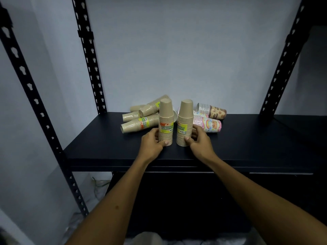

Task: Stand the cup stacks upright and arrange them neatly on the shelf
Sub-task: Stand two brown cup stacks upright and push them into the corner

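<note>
Two tan cup stacks stand upright near the middle of the black shelf, side by side with a narrow gap between them. Both are upside down, rims on the board and closed bases pointing up, so the long axis of each runs vertically. The left upright stack carries a yellow and orange label facing the person; the right upright stack shows a yellow label turned slightly toward the gap.

The left hand grips the lower part of the left upright stack, thumb across the front near the bottom, fingers curled round the far side. The right hand holds the right upright stack the same way, thumb on the front low down and fingers wrapped behind.

Behind and to the left lies a heap of tan stacks on their sides, long axes roughly level and fanned out, with the closed bases mostly pointing left and toward the front. One of them bears a yellow-green label. To the right lie two patterned stacks on their sides: a pastel stack just beside the right hand, and a brown patterned stack behind it near the wall, both with bases pointing right. There may be another pale stack tucked between them, but the upright ones hide it.
</note>
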